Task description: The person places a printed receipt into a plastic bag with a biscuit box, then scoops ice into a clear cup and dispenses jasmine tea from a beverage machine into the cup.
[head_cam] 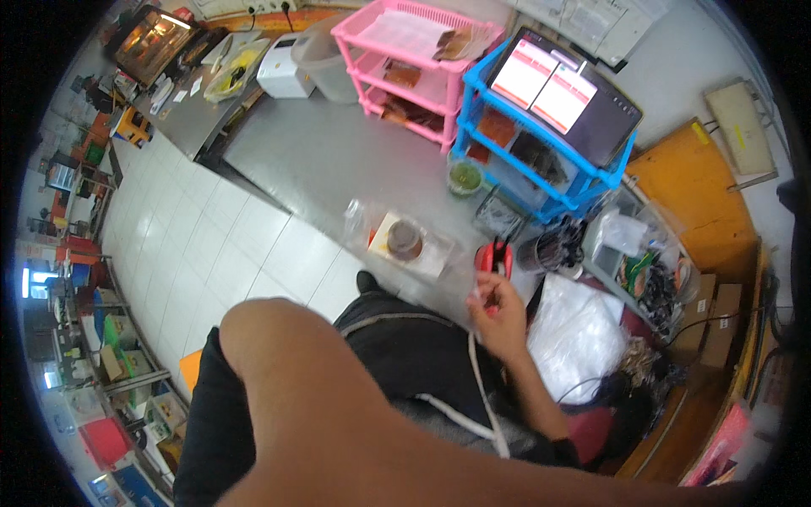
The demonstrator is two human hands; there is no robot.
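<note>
My right hand (500,314) pinches the edge of a clear plastic bag (453,285) between thumb and fingers. In the bag lie a white box (434,256) and a round, lidded tub (404,239) with brownish contents. Just beyond my fingers is a red stapler (494,258); a bit of red also shows between the fingers, and I cannot tell whether it touches them. My left arm, bent, fills the foreground, while my left hand is out of view.
Pink (451,108) and blue (466,120) plastic racks stand on the metal counter (304,146); a tablet (564,95) rests on the blue one. Near it are a green-filled tub (464,177), a cluttered grey crate (611,269) and clear plastic bags (570,342). White floor tiles (234,222) lie left.
</note>
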